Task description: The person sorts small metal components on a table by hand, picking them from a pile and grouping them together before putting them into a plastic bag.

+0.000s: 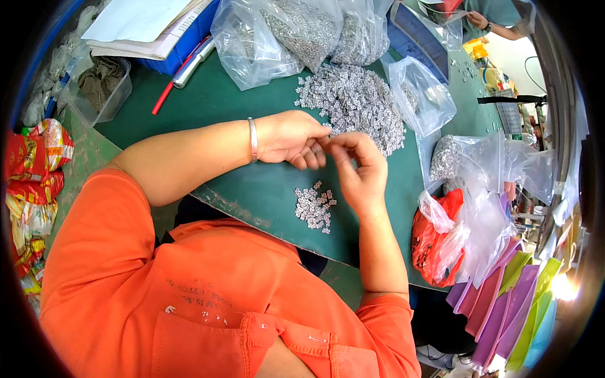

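White small packets pinched between both hands (324, 148) at frame centre, big packet pile (356, 104) just above, right hand (362, 173) nearer.

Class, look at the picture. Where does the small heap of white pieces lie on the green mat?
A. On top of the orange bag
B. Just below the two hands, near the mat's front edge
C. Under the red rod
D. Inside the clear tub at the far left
B: the small heap lies on the green mat just below the left hand and right hand, apart from the big pile beyond them.
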The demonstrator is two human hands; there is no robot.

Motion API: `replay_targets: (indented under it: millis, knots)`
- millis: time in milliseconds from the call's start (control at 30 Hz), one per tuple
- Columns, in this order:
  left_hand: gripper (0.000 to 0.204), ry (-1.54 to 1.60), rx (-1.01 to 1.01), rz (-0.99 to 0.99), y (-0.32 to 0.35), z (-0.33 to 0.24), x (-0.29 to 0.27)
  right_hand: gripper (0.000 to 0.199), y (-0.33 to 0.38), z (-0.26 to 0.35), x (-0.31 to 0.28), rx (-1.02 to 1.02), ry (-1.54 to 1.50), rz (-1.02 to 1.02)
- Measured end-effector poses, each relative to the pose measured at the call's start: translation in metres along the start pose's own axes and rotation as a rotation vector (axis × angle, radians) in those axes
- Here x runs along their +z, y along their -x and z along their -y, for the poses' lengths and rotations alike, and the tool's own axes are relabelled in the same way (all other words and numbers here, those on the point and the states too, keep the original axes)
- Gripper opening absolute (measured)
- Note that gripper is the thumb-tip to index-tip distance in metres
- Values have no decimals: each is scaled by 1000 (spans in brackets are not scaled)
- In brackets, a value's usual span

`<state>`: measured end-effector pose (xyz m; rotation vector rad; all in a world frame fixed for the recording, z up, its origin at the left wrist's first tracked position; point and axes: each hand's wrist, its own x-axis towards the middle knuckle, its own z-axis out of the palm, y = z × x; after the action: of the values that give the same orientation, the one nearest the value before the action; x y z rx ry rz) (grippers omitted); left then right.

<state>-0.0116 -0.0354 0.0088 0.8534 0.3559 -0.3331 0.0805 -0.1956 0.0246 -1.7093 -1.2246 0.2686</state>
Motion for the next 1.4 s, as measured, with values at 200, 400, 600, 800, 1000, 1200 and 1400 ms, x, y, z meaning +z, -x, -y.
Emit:
replay_targets:
  millis: [200, 400, 600, 800, 1000, 1200, 1400]
  knots:
    - [23, -65, 373, -329, -1, -13, -10, 16, -11, -19, -4, -137, 330, 58]
    - [12, -1048, 742, -574, -9, -9, -16, 22, -5, -23, -11, -126, 307, 101]
    - [14, -1461, 777, -572, -19, 5, -13, 17, -2, -33, -31, 72, 200, -102]
    - [10, -1488, 752, -603, -20, 4, -14, 12, -1, -29, -30, 84, 200, -55]
    - [10, -1448, 747, -616, -18, 3, -11, 13, -2, -21, -20, 46, 282, 85]
    - [9, -1480, 807, -577, -20, 5, -15, 12, -1, -22, -29, 61, 259, 158]
    - [10, -1469, 768, -556, -18, 2, -14, 13, -3, -20, -44, 104, 324, 48]
